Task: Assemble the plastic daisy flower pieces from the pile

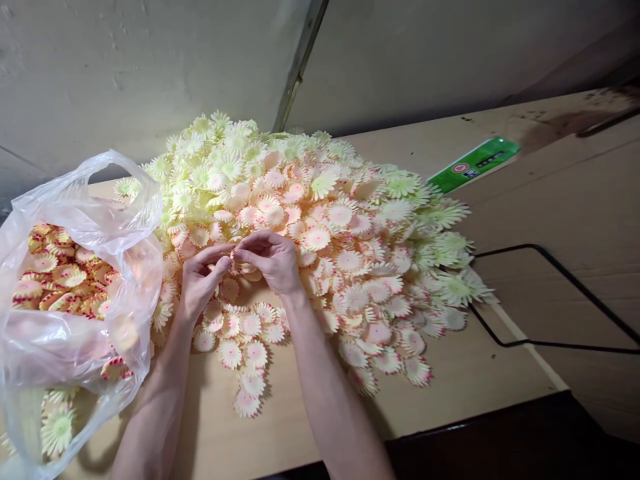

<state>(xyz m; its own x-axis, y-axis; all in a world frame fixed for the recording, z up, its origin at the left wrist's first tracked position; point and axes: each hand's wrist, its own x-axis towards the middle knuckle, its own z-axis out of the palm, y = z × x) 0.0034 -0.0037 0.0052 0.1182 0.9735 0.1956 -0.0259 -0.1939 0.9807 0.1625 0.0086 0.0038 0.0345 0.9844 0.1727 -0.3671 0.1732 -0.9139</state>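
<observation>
Two bare hands (pixel 278 264), slender fingers (pixel 263 238), bare wrists (pixel 294 298), uncovered forearms (pixel 327 383)

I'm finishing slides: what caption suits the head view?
Bare left hand and right hand close together amid heaped pale pink and yellow-green flower-shaped pieces, beside a translucent plastic bag holding more.

Bag (pixel 55 347) left of flower pile (pixel 345 257), on table (pixel 425 403).

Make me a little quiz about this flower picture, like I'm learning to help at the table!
1. True or false: the see-through plastic bag is to the left of the left hand.
2. Which is nearer the green printed card: the left hand or the right hand?
3. Fill the gap: inside the bag are ____ with red tips.

Key:
1. True.
2. The right hand.
3. Flowers.
</observation>
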